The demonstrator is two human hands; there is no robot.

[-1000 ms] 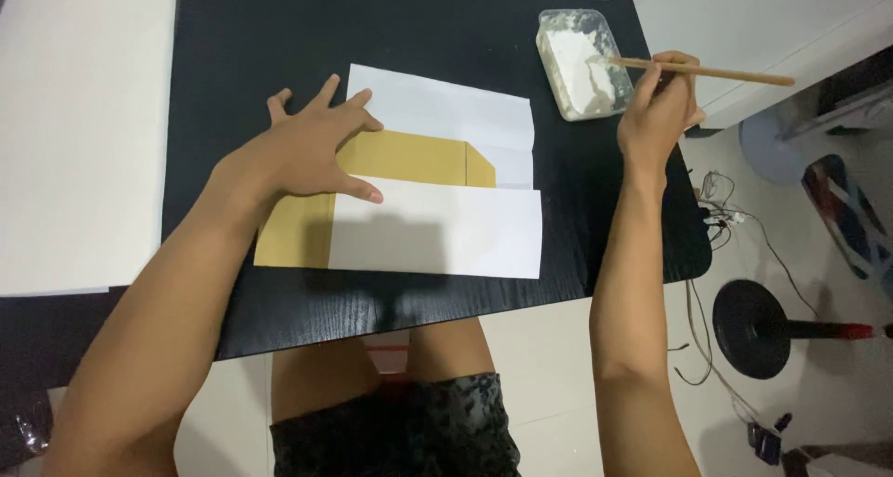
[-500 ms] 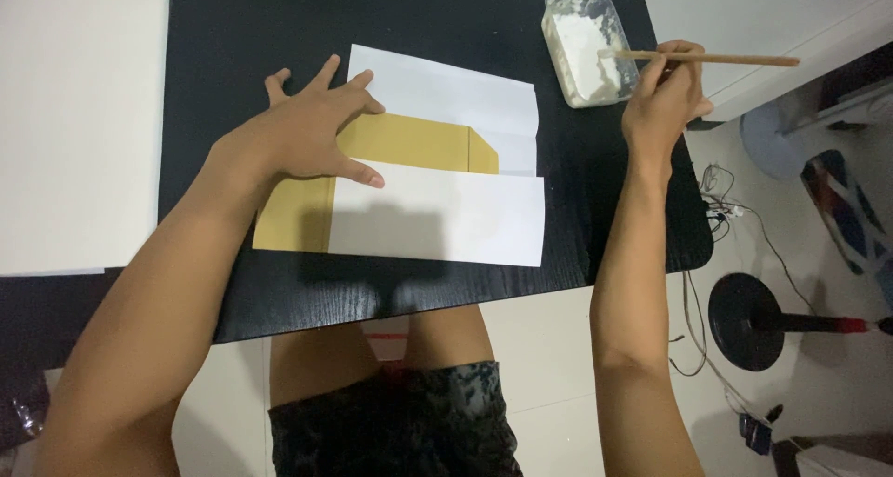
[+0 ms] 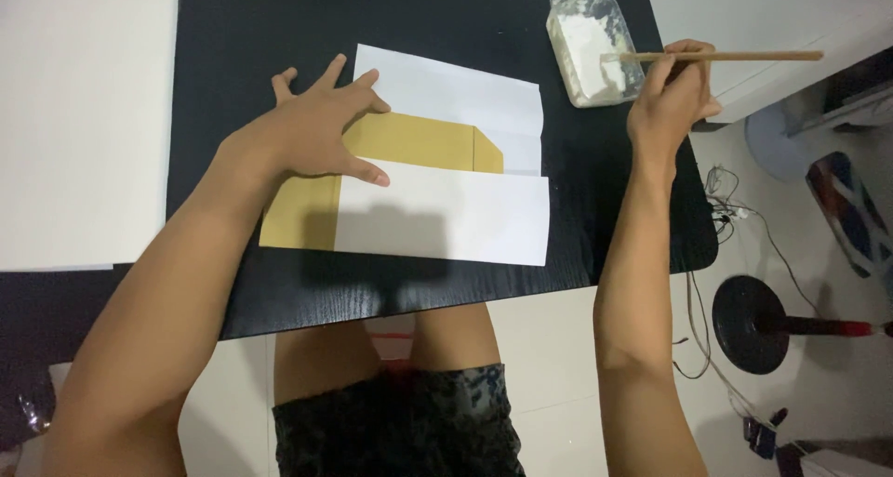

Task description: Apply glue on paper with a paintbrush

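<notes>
my left hand [image 3: 312, 138] stays spread flat on the tan paper envelope [image 3: 409, 142] mid-table, while my right hand [image 3: 672, 100], fingers pinching a thin wooden stick [image 3: 735, 57], has dipped it into the clear plastic paste tub [image 3: 593, 49].

Flat tan paper envelope [image 3: 409, 142] lying mid-table [image 3: 279, 31], partly covered by white sheets, under the spread left hand [image 3: 312, 128]. Clear rectangular plastic tub [image 3: 595, 49] holding white paste near the far right corner.
</notes>
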